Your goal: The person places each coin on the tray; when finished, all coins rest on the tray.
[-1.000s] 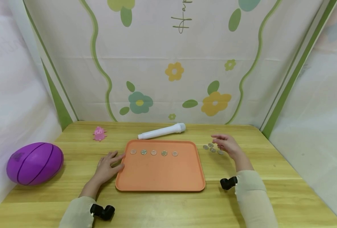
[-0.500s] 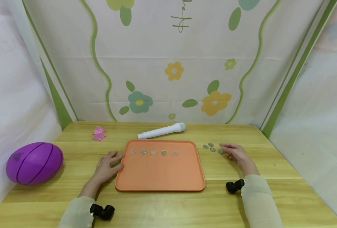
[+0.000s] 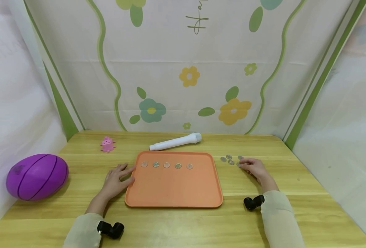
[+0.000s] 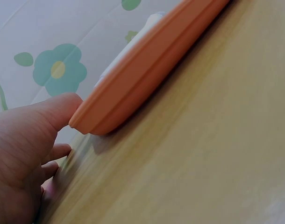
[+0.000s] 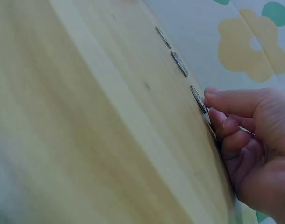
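My left hand [image 3: 116,181] lies at the left edge of an orange tray [image 3: 173,193], its fingers spread and touching the rim. The left wrist view shows a fingertip of that hand [image 4: 21,144] against the tray's side [image 4: 133,84]. Several coins [image 3: 167,165] lie in a row along the tray's far part. To the tray's right, my right hand [image 3: 255,169] is low over the table, curled fingertips at the edge of a coin [image 3: 238,165]. In the right wrist view, the right hand [image 5: 259,144] pinches near one end of this coin [image 5: 197,98], which lies almost flat.
Several loose coins [image 3: 229,157] lie left of the right hand, with another coin [image 3: 240,157] just behind its fingers. Behind the tray is a white toy microphone [image 3: 175,142]. A purple ball [image 3: 37,177] and a small pink figure [image 3: 107,144] are at the left. Cloth walls enclose the table.
My right hand moved right and down from above the coins to the coin nearest it, then slightly left. Another coin now shows behind its fingers. The left hand and tray stayed put.
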Demonstrator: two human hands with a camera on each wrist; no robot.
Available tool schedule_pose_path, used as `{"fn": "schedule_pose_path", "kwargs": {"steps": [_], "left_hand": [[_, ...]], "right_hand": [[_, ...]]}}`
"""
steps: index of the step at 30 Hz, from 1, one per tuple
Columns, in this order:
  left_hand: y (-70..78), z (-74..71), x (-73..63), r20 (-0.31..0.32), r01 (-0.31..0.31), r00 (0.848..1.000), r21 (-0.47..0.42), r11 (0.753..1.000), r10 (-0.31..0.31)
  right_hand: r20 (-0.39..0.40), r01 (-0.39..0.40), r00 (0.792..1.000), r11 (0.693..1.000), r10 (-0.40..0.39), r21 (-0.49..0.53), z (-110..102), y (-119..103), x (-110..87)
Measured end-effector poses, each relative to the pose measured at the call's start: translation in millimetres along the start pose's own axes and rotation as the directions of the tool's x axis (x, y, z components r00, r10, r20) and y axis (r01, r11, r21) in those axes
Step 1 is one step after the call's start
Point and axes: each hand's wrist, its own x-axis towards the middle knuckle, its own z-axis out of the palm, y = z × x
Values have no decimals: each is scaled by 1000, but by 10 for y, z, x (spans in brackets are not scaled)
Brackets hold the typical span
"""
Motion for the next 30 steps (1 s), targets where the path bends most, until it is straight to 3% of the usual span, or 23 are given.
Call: {"fn": "schedule_pose_path", "kwargs": {"steps": [15, 21, 30], "left_hand": [[-29, 12, 3, -1, -5, 1000, 5, 1000, 5], [-24, 15, 2, -4, -8, 1000, -2, 1000, 8], [-23, 10, -2, -10, -9, 1000, 0, 1000, 9]], "right_hand": [[25, 80, 997, 984, -76, -161, 59, -64, 15], [12, 95, 995, 980, -94, -177, 70, -80, -3], [-4, 196, 980, 962, -200, -192, 89, -59, -8]]}}
